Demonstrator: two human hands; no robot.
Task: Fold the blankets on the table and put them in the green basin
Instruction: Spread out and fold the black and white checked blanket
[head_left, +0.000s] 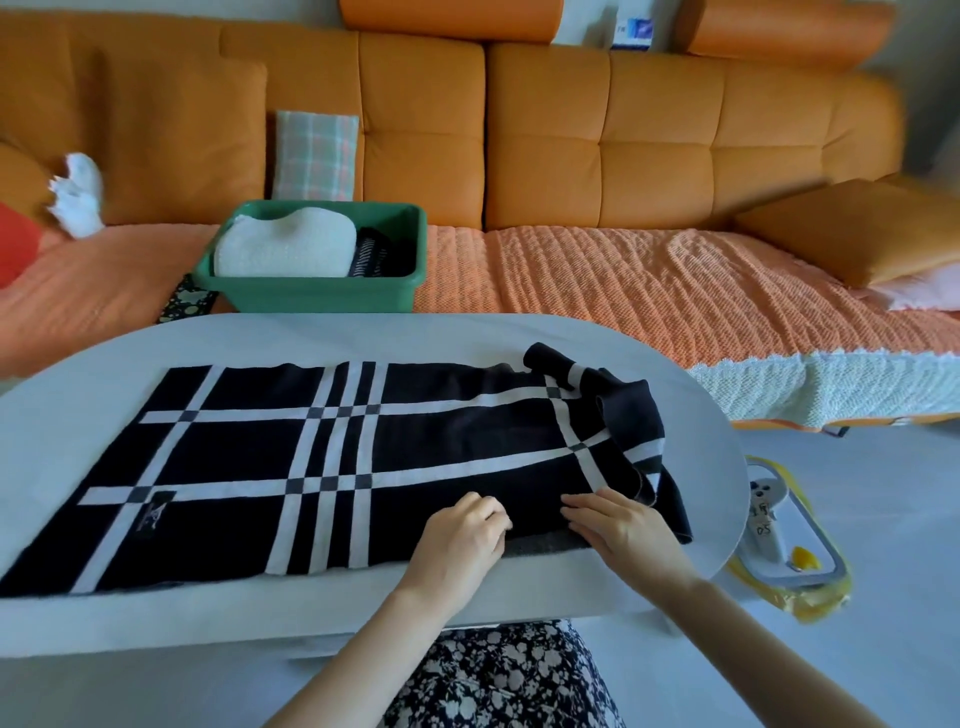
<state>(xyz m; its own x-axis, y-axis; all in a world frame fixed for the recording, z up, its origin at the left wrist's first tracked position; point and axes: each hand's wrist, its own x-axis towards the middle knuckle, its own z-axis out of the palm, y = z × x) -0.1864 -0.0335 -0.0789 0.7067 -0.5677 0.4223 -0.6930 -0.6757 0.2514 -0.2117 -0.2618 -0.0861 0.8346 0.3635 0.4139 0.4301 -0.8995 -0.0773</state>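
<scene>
Behind the white table (78, 457) stands an orange sofa (675, 145). The green basin (311, 296) sits on its seat and holds a folded white blanket (285, 249) with a dark striped cloth (371, 254) beside it. On the table a black blanket (415, 457) with white stripes lies spread flat, its right end bunched up. The left hand (460, 540) pinches its near edge with curled fingers. The right hand (623, 530) rests just beside, fingers straight and flat on the blanket.
</scene>
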